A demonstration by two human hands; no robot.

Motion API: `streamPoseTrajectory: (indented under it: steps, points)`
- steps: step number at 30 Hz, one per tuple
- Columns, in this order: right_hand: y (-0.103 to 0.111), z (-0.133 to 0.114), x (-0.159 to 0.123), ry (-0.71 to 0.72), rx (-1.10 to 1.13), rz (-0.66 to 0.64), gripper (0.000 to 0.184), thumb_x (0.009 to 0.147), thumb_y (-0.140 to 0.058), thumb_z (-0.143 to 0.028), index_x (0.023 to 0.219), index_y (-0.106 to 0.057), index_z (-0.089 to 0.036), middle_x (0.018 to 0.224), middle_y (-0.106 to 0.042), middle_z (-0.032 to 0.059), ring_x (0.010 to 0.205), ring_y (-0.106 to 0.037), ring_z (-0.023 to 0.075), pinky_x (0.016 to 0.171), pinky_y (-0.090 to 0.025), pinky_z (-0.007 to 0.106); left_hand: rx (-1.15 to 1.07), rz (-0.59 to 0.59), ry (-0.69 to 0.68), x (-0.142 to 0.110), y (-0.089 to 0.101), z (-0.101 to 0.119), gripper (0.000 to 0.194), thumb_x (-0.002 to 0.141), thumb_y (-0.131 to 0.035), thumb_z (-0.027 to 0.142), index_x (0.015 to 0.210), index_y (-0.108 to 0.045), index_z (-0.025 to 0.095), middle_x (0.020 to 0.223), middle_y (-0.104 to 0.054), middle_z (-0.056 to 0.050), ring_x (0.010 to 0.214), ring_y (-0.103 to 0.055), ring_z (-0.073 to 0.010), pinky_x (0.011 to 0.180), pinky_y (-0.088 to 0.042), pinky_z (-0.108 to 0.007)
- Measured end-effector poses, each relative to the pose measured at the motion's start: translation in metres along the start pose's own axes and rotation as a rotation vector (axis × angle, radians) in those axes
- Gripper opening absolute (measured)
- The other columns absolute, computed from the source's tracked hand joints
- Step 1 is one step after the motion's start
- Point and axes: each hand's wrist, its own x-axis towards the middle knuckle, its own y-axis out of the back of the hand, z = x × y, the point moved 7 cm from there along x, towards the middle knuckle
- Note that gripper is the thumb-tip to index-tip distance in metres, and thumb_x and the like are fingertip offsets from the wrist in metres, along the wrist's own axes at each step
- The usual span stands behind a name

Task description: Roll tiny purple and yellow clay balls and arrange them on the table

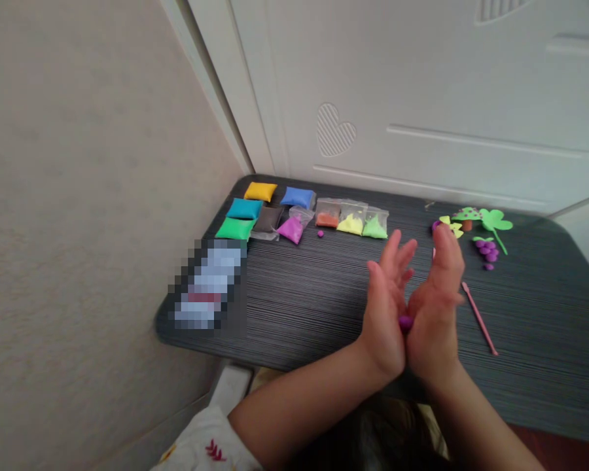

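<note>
A small piece of purple clay (405,322) is pressed between my two palms, over the front part of the table. My left hand (387,317) is upright with its fingers stretched out, its palm against the clay from the left. Facing it, my right hand (436,311) touches the clay from the right, fingers raised and slightly bent. To the right lies a pink modelling tool (480,319). Behind it are clay figures: a purple grape bunch (487,250), a green clover (495,221), a mushroom (467,216) and a yellow and purple piece (449,226), partly hidden by my right fingers.
Several clay packets line the back left, among them an orange-yellow one (260,191), a blue one (298,197) and an opened purple one (292,227). A tiny purple ball (321,233) lies nearby. A blurred-out item (209,284) rests at the left edge, beside the wall (103,196).
</note>
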Motion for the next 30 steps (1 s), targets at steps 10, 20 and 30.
streamPoseTrajectory:
  steps: [10, 20, 30]
  points:
    - [0.025, 0.02, -0.011, 0.06, -0.004, -0.035, 0.034, 0.078, -0.055, -0.017, 0.112, -0.054, -0.021, 0.113, -0.054, 0.007, 0.108, -0.049, 0.0189, 0.094, -0.039, 0.039, -0.35, 0.104, 0.272, 0.015, 0.03, -0.006, 0.062, 0.084, -0.028, 0.056, 0.097, -0.062, 0.006, 0.099, -0.064, -0.015, 0.105, -0.056, -0.0225, 0.097, -0.037, -0.032]
    - [-0.017, 0.029, -0.01, 0.148, -0.06, -0.334, 0.015, 0.077, -0.059, -0.023, 0.093, -0.058, -0.022, 0.087, -0.065, 0.0021, 0.083, -0.056, 0.0156, 0.076, -0.042, 0.034, 0.039, 0.163, 0.23, 0.015, 0.045, 0.022, 0.06, 0.084, -0.025, 0.058, 0.113, -0.055, 0.015, 0.12, -0.057, -0.011, 0.121, -0.044, -0.021, 0.104, -0.028, -0.033]
    - [-0.041, 0.069, -0.035, 0.184, -0.315, -0.596, 0.03, 0.083, -0.05, -0.032, 0.109, -0.056, -0.019, 0.099, -0.064, 0.0062, 0.085, -0.055, 0.0177, 0.076, -0.042, 0.035, 0.348, 0.453, -0.05, 0.016, 0.106, 0.094, 0.04, 0.084, -0.035, 0.046, 0.1, -0.06, 0.02, 0.116, -0.058, -0.008, 0.108, -0.053, -0.0169, 0.089, -0.044, -0.028]
